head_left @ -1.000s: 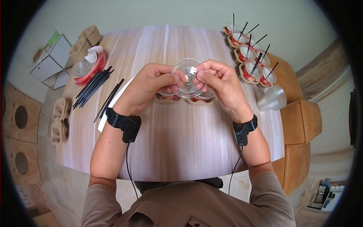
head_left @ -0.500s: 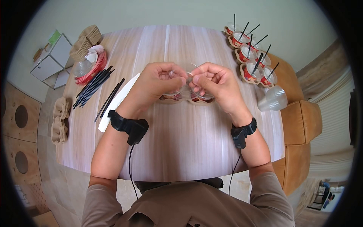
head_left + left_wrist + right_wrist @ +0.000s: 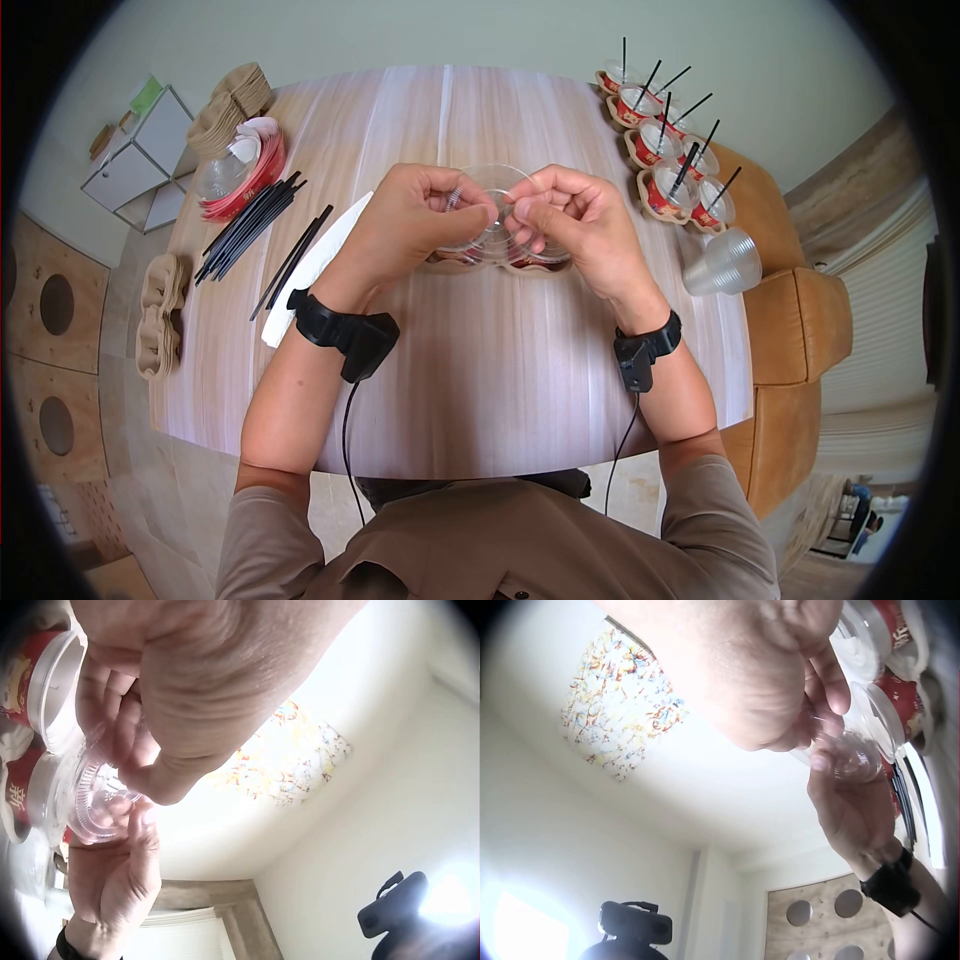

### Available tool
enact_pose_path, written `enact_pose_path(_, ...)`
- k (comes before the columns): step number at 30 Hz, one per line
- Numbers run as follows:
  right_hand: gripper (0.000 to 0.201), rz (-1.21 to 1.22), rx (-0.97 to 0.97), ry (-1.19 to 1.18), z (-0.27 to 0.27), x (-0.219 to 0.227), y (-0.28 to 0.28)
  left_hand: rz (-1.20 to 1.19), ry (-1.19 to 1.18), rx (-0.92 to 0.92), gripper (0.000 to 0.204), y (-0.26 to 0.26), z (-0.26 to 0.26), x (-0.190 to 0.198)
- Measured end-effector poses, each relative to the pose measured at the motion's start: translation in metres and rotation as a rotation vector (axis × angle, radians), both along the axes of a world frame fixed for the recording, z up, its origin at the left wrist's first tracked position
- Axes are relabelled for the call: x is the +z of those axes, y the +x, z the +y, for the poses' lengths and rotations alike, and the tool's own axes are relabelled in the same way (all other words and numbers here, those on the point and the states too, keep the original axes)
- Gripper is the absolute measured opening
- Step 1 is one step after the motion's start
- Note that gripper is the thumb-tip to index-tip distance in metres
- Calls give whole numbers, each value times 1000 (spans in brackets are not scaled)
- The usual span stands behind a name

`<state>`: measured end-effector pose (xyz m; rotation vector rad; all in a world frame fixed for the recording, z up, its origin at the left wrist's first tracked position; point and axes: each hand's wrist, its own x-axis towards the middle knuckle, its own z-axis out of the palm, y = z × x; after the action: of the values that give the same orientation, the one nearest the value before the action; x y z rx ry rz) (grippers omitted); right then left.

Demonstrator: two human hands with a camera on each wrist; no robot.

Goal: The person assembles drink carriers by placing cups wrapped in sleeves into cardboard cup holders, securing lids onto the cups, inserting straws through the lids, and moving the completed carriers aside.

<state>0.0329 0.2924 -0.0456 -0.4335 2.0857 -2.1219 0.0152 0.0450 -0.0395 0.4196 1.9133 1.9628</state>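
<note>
Above the near middle of the table, a clear plastic lid (image 3: pixel 497 178) is pinched at its edge between both hands. My left hand (image 3: pixel 420 215) grips its left side with thumb and fingers, while my right hand (image 3: pixel 575 220) holds the right side. In the left wrist view the lid's ridged rim (image 3: pixel 94 814) shows between the two hands. Just behind and below sit two red paper cups (image 3: pixel 26 787) in a cardboard cup carrier (image 3: pixel 457 267), largely covered by hands and lid in the head view.
Filled cups with black straws (image 3: pixel 663 190) stand in carriers at the back right, near a stack of clear cups (image 3: pixel 722 262). At left lie black straws (image 3: pixel 250 228), a white paper strip (image 3: pixel 318 270), red cups (image 3: pixel 235 203), and stacked carriers (image 3: pixel 160 315).
The lid, earlier tilted up toward the head camera, has come down flatter over the cups. Both thumbs have drawn closer together, and the left wrist has turned slightly inward.
</note>
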Motion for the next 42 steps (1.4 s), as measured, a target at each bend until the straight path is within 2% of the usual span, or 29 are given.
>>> enact_pose_path(17,15,-32,-58,-84,5,-11,-11,-3,-61,-3,19,-11,-11,-1)
enact_pose_path(30,17,-12,-80,-44,4,-10,-11,18,-79,-66,25,-16,-29,8)
enact_pose_path(38,17,-64,-112,64,-8,-1,-14,52,-73,-78,30,-24,-49,9)
enact_pose_path(42,17,-38,-149,182,-21,2,-27,72,-168,-57,29,-27,-56,11)
